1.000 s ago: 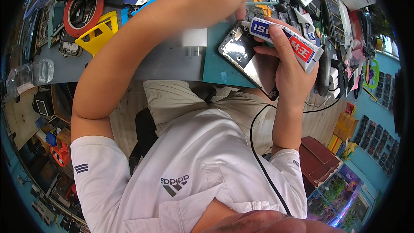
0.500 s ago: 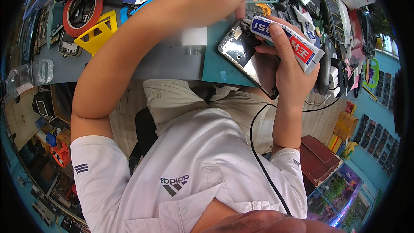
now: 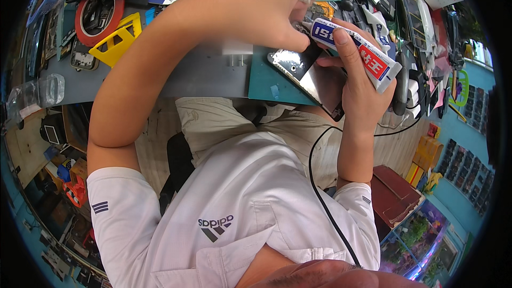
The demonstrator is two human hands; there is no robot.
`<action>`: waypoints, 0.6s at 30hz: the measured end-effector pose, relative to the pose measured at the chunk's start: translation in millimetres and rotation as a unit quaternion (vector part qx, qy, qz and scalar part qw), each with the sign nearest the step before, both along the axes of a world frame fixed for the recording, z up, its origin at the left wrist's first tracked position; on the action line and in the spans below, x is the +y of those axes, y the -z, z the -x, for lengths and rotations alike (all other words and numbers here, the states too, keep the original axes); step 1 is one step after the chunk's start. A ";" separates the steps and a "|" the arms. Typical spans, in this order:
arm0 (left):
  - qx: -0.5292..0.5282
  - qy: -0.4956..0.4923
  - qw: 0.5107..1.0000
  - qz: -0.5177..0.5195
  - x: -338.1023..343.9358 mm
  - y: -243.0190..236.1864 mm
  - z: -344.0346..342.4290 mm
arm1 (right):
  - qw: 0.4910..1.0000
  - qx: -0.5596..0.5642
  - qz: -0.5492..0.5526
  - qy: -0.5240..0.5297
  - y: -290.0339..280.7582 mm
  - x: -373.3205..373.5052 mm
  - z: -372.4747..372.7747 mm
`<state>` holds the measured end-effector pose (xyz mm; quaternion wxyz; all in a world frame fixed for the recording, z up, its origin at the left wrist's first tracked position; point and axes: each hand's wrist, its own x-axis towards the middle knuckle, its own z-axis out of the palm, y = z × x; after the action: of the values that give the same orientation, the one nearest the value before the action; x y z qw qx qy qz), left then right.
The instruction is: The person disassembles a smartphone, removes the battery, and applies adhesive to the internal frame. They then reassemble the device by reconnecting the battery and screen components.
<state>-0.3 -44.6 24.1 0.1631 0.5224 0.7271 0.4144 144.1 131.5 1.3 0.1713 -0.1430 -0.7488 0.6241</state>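
My right hand is wrapped round a white, blue and red glue tube, thumb on top. The tube's nozzle points left toward my left hand. Under it lies a dark phone part with a shiny metal panel, tilted across the teal mat; a right fingertip overlaps it, and whether that hand also grips it I cannot tell. My left hand curls over the part's far end beside the nozzle, thumb bent down over the panel. Whatever its fingers hold is hidden.
A white plug adapter sits left of the mat. Farther left are a yellow stand, a roll of red tape and a clear plastic bag. Phone parts crowd the back and right. A black cable hangs in front of my body.
My left hand has come down and nearer, its thumb now over the far end of the phone part. The glue tube and right hand have hardly moved.
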 end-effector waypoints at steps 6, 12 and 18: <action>0.051 0.003 0.998 0.041 1.0 -4.9 -3.0 | 1.000 -0.002 0.005 0.003 0.2 1.1 -1.1; 0.062 0.004 0.996 0.060 3.0 -1.5 -1.8 | 1.000 -0.001 0.007 0.011 0.8 2.3 -3.1; 0.050 0.001 0.997 0.067 7.2 14.7 4.5 | 1.000 -0.018 -0.014 0.011 -1.7 5.3 -6.6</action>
<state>-4.8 -37.3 9.3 0.1614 0.5307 0.7602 0.3381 150.8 136.9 3.0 0.1664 -0.1603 -0.7588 0.6089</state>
